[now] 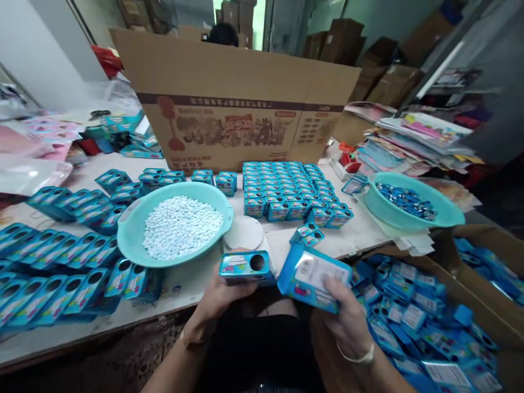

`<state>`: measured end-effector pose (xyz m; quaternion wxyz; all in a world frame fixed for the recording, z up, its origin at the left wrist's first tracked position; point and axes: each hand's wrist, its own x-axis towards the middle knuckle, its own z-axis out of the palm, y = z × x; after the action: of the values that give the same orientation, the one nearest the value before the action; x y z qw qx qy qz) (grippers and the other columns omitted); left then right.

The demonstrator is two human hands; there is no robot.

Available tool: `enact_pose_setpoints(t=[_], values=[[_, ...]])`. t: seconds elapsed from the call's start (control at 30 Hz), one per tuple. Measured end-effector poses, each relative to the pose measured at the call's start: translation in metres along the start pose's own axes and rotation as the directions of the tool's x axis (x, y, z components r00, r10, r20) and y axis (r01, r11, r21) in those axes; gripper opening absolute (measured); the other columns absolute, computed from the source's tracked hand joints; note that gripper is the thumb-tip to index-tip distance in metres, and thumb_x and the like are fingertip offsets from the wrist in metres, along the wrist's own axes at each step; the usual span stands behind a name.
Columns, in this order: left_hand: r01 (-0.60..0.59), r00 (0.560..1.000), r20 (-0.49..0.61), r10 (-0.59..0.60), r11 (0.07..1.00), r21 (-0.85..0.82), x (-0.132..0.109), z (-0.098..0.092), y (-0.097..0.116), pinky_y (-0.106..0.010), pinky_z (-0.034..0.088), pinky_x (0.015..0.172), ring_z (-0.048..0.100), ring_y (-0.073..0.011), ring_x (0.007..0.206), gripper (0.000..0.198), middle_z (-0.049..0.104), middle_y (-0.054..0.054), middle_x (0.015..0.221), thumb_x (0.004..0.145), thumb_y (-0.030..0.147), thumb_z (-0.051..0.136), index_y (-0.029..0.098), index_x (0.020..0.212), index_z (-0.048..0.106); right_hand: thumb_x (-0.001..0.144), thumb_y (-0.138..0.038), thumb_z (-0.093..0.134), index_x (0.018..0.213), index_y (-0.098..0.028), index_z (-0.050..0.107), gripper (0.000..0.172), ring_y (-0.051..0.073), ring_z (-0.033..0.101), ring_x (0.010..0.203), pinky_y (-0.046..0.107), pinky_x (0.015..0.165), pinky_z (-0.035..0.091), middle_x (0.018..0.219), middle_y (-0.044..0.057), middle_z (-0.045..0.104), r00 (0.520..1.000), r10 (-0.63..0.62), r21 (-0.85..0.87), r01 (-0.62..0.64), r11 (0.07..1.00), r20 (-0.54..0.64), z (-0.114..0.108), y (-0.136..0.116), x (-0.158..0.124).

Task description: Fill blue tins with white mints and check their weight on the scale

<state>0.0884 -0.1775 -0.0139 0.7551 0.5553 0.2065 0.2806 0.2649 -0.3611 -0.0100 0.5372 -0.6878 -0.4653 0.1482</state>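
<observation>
My left hand (223, 295) grips a small blue candy box (239, 266), its end with a round dark hole facing up. In my right hand (346, 316) is another blue candy box (307, 275), tilted, with a white label panel showing and its near-left end pointing at the first box. The two boxes are close but apart, above my lap at the table's front edge. Just beyond them lie two small blue boxes (307, 234) and a white round disc (244, 233). A turquoise basin (126, 237) of small white candies (180, 226) stands to the left.
Rows of blue boxes (53, 295) fill the left side; a tight block of them (286, 188) stands at centre back. A large cardboard sheet (245, 120) screens the rear. Right: a basin (376, 204) of small shiny packets, and a carton (483, 284) heaped with blue boxes.
</observation>
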Motion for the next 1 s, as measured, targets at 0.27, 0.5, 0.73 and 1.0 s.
enact_pose_setpoints(t=[0.27, 0.5, 0.73, 1.0], values=[[-0.034, 0.999, -0.004, 0.035, 0.992, 0.121, -0.035, -0.055, 0.017, -0.029, 0.051, 0.071, 0.063, -0.0221, 0.079, 0.048, 0.069, -0.006, 0.090, 0.062, 0.039, 0.081, 0.015, 0.101, 0.067, 0.081, -0.056, 0.064, 0.107, -0.017, 0.064, 0.047, 0.025, 0.071, 0.077, 0.034, 0.062, 0.058, 0.091, 0.009, 0.075, 0.950, 0.276, 0.187, -0.300, 0.935, 0.142, 0.062, -0.043, 0.064], [-0.156, 0.984, 0.137, 0.113, 0.920, 0.361, -0.046, -0.075, 0.037, -0.023, 0.046, 0.068, 0.057, -0.0160, 0.076, 0.022, 0.061, -0.003, 0.089, 0.081, 0.030, 0.070, 0.018, 0.097, 0.062, 0.082, -0.041, 0.067, 0.101, -0.021, 0.064, 0.028, 0.022, 0.068, 0.078, 0.029, 0.068, 0.050, 0.092, 0.008, 0.071, 0.927, -0.231, -0.527, 0.361, 0.769, 0.297, 0.088, -0.072, 0.083], [-0.389, 0.767, -0.195, 0.611, 0.684, 0.617, -0.052, -0.087, 0.017, -0.032, 0.053, 0.090, 0.062, -0.0216, 0.104, 0.035, 0.061, -0.008, 0.110, 0.085, 0.016, 0.066, 0.022, 0.119, 0.060, 0.080, -0.045, 0.067, 0.116, -0.023, 0.056, 0.044, 0.021, 0.066, 0.068, 0.030, 0.063, 0.048, 0.082, 0.002, 0.070, 0.936, 0.041, -0.432, 0.122, 0.894, 0.349, 0.101, -0.084, 0.104], [-0.331, 0.633, -0.098, 0.768, 0.383, 0.862, -0.033, -0.076, 0.003, -0.048, 0.046, 0.106, 0.049, -0.0281, 0.128, 0.051, 0.048, -0.016, 0.136, 0.095, 0.028, 0.055, 0.022, 0.144, 0.041, 0.082, -0.054, 0.065, 0.106, -0.023, 0.057, 0.040, 0.020, 0.062, 0.082, 0.032, 0.076, 0.051, 0.090, 0.001, 0.066, 0.850, 0.252, 0.213, -0.382, 0.899, 0.463, 0.151, -0.074, 0.107]])
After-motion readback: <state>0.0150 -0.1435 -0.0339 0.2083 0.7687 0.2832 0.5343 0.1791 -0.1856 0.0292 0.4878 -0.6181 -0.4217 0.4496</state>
